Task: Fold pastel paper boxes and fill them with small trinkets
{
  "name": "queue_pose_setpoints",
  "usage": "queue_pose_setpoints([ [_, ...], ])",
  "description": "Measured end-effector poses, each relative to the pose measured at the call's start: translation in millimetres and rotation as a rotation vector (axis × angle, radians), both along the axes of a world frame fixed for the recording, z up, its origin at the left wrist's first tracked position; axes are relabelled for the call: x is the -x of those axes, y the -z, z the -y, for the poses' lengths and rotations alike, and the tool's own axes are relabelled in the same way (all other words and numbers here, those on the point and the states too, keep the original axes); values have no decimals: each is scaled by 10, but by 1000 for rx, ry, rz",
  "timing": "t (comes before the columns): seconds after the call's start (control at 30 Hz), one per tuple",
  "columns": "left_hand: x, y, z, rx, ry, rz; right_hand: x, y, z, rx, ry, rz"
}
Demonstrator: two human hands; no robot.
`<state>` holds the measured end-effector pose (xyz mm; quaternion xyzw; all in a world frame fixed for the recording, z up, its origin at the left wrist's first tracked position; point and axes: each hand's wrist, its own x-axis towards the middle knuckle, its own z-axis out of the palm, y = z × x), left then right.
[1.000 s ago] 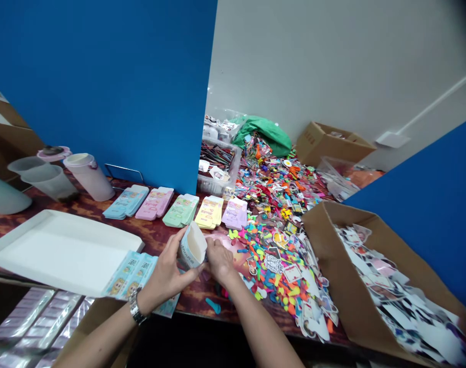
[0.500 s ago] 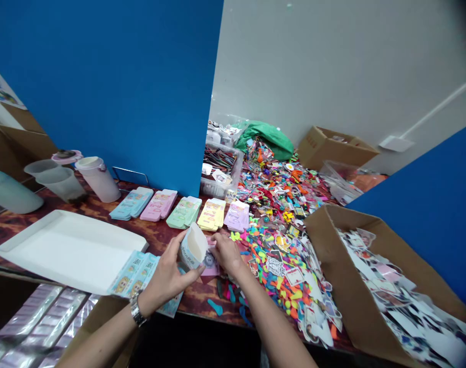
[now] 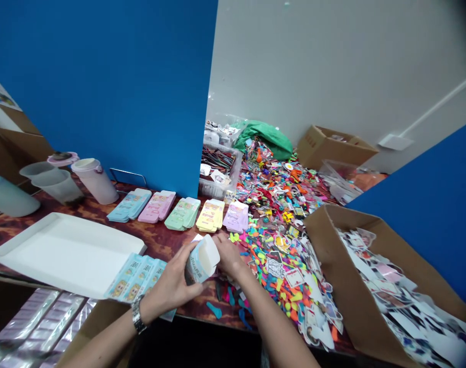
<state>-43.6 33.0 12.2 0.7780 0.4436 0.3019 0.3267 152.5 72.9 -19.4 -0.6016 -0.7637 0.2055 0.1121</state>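
Note:
My left hand [image 3: 175, 280] is wrapped around a small light blue carton [image 3: 197, 266], thumb below and fingers behind. The carton's open end tilts up and to the right, showing a pale inside. Close beside that opening is my right hand [image 3: 229, 257], its fingers bent downward. The carton covers those fingertips, so what they pinch cannot be made out. Several similar blue cartons [image 3: 135, 278] lie side by side at the right end of a white tray [image 3: 67, 250], left of my hands.
Stacks of flat blue [image 3: 129, 205], pink [image 3: 157, 207], green [image 3: 182, 213], yellow [image 3: 210, 215] and purple [image 3: 236, 217] cartons line the back. Colourful balloons [image 3: 290, 286] and trinkets spread rightward. A cardboard box [image 3: 332, 271] of cut-outs stands right; cups and a bottle [image 3: 96, 181] stand left.
My left hand has moved the carton slightly right and turned its opening further rightward. The pink item with a grey round picture under my right hand is now hidden behind the carton.

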Motion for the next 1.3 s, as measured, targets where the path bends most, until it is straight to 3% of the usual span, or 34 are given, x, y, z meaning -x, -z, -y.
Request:
queue_pose_setpoints([
  [0.1, 36, 28, -29, -40, -115, -11, -132, -201, 111, -142, 122, -255],
  [0.23, 13, 49, -56, -33, -177, -22, -265, -534, 341, -489, 504, -887],
  [0.3, -37, 65, -63, -43, -156, -23, -253, -632, 465, -549, 489, -957],
  [0.47, -162, 250, -66, -137, -95, -47, -64, -566, 691, -585, 181, -576],
  [0.6, -200, 424, -70, -216, -45, -93, -84, -456, 823, -627, 92, -361],
  [0.67, -201, 450, -68, -208, -48, -110, -287, -432, 918, -601, 166, -380],
  [0.73, -200, 450, -65, -190, -65, -117, -625, -388, 1027, -552, 359, -344],
  [0.87, -225, 462, -50, -172, -54, -116, -1386, -139, 1227, -345, 763, 154],
  [0.97, -255, 487, -39, -143, -23, -132, -1702, 89, 1332, -161, 842, 347],
  [1.07, -256, 509, -45, -120, -15, -136, -1778, 156, 1367, -240, 838, 310],
  [1.2, -246, 527, -70, -126, -21, -131, -1723, -50, 1238, -420, 849, 41],
  [1.3, -297, 514, -61, -129, -16, -129, -1616, -207, 986, -270, 716, -82],
])
